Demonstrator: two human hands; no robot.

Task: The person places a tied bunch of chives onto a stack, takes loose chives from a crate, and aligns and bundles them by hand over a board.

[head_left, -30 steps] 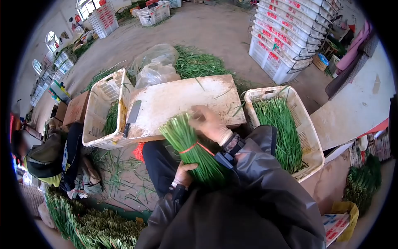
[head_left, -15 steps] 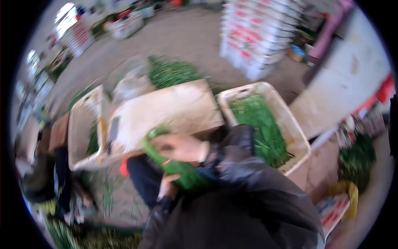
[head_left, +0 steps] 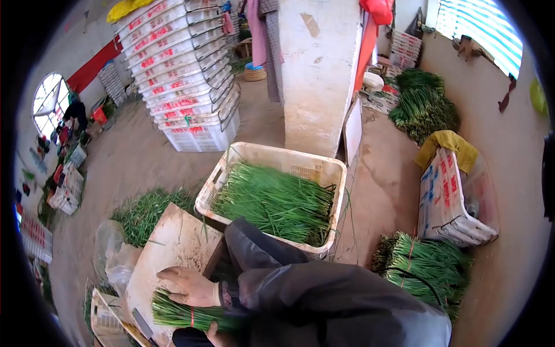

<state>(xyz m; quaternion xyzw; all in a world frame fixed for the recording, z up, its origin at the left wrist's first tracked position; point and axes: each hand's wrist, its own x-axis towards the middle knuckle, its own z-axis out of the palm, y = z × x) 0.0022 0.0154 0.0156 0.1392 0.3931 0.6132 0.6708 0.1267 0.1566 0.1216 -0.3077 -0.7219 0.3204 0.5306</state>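
A bundle of green chives [head_left: 199,317], tied with a red band, lies across my lap at the edge of a worn white board [head_left: 156,254]. My left hand [head_left: 218,335] holds the bundle from below near the band; only its thumb and part of the hand show. Over the cut-looking left end of the chives rests my right hand [head_left: 191,286], its fingers stretched out and lying over the bundle and board. A knife-like flat blade [head_left: 141,324] lies on the board's lower left edge.
Loose chives fill a white plastic crate [head_left: 329,165] ahead of my knees. Tied bundles [head_left: 430,266] lie on the floor at right. Stacked white crates [head_left: 179,75] and a pillar [head_left: 321,69] stand beyond. A clear plastic bag [head_left: 118,260] sits left of the board.
My view has swung to the right, bringing the pillar and wall into sight. My right hand, earlier curled round the bundle's end, now lies flatter with fingers extended. My left hand still holds the bundle.
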